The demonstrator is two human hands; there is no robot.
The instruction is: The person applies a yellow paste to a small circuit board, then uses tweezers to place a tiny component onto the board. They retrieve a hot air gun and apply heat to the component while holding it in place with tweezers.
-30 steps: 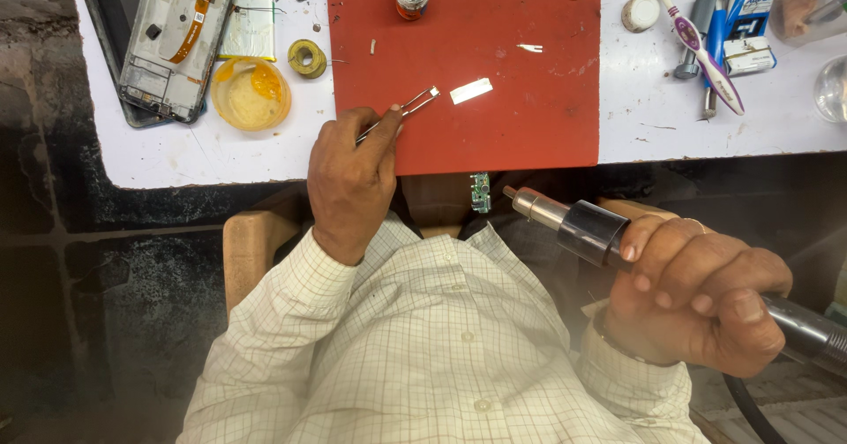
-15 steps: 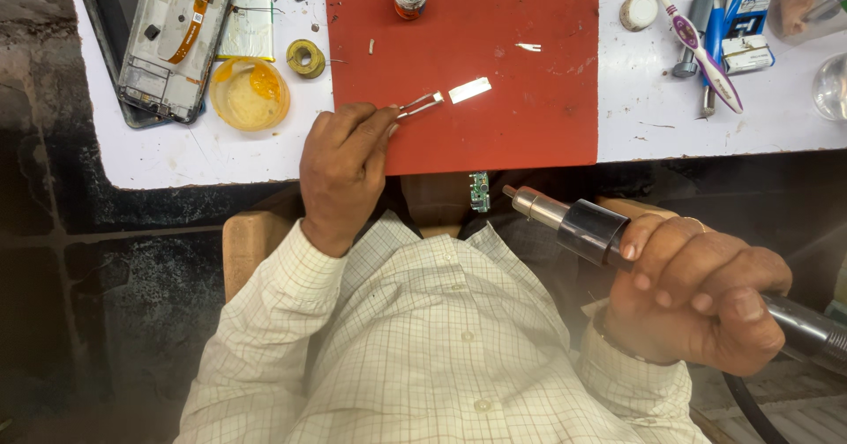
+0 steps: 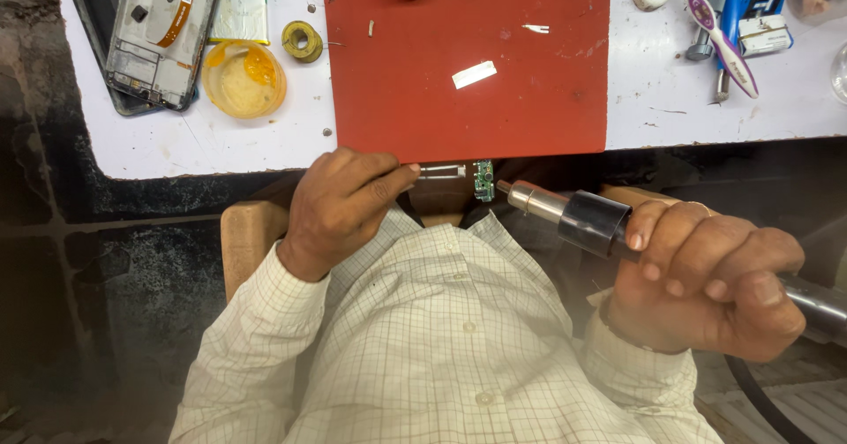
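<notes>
Left hand (image 3: 340,201) grips tweezers (image 3: 441,171) | right hand (image 3: 706,289) grips hot-air nozzle (image 3: 565,214)

Hot-air tool's (image 3: 582,219) rear beyond edge

My cream shirt (image 3: 441,338) carries a thin grid check of brown lines. In my right hand (image 3: 706,289) the hot-air tool (image 3: 582,219) has a silver metal nozzle and a black barrel. My left hand (image 3: 340,206) pinches silver tweezers (image 3: 441,171) by a small green circuit board (image 3: 483,180). Above them lies the flat red rubber mat (image 3: 468,91) with a small white strip (image 3: 474,74) on it. Left of the mat, on the white tabletop (image 3: 212,144), sit a translucent yellow-orange round tub (image 3: 243,78) and a yellow wire spool (image 3: 303,41). Right of the mat lies a white and purple toothbrush (image 3: 719,33).
</notes>
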